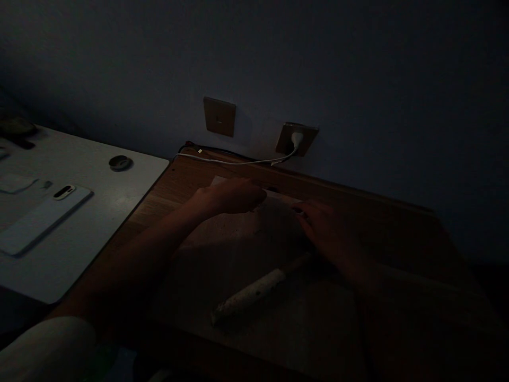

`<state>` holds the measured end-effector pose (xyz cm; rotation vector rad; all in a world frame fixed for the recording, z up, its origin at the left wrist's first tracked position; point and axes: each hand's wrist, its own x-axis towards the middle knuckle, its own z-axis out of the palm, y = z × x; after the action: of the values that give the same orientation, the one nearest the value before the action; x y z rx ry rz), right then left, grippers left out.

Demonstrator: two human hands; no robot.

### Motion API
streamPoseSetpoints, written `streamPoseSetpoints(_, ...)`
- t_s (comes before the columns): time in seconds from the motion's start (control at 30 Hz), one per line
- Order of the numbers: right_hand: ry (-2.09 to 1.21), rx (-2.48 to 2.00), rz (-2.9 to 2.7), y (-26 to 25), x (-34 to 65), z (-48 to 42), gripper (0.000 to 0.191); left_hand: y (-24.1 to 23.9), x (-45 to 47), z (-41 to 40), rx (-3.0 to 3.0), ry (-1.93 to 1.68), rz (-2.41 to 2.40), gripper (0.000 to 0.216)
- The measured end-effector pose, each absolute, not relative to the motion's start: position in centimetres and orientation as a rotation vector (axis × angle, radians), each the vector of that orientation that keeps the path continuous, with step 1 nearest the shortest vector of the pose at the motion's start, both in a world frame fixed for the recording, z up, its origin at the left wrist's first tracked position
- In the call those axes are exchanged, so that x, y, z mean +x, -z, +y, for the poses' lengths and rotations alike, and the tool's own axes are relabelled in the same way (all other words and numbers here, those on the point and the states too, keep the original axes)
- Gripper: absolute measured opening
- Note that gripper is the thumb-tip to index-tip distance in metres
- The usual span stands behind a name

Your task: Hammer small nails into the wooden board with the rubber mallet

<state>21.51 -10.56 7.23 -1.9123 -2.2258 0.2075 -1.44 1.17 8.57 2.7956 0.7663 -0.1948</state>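
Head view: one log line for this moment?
left hand: curled on pale flat sheet | right hand: flat on it | pale stick-shaped tool: on sheet

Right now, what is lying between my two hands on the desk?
Head view: only a dim stretch of the pale sheet lies between left hand and right hand. The pale-handled tool lies nearer you.
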Motion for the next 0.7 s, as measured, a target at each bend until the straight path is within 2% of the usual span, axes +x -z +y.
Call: streamPoseSetpoints(0.7,0.170,-2.160,-2.379,-7.0,18.6,-11.4,0.028,-8.1,-1.3,1.2,3.021,0.199,0.781,0.027)
